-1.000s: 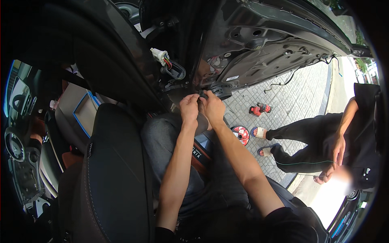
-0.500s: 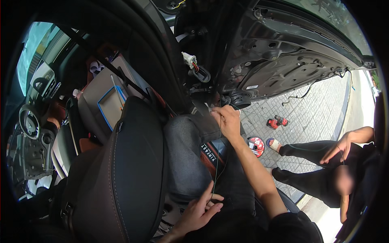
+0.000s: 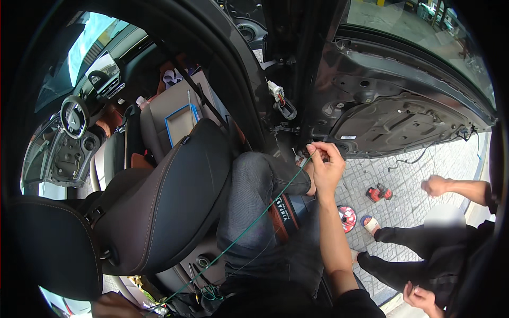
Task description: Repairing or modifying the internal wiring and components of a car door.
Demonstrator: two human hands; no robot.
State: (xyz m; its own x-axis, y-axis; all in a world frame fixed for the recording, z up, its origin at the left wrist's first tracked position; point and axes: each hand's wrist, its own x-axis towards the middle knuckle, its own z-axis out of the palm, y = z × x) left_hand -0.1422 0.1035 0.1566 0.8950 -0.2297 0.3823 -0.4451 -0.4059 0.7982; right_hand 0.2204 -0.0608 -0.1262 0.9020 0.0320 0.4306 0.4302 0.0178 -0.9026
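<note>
Swung leftward since before, my left hand [image 3: 115,306] has a grip I cannot tell; my right hand [image 3: 327,168] pinches the green wire [image 3: 263,213].

Right grip [image 3: 327,163] pinches ahead; left grip [image 3: 116,306] sits low leftward.

Daylight brightens the patterned grey paving [image 3: 403,212] outside.

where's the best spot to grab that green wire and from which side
Probably pinch the green wire mid-span, coming from above: there it runs straight and uncovered across the view of the jeans leg, clear of the right hand pinching it farther up.
</note>
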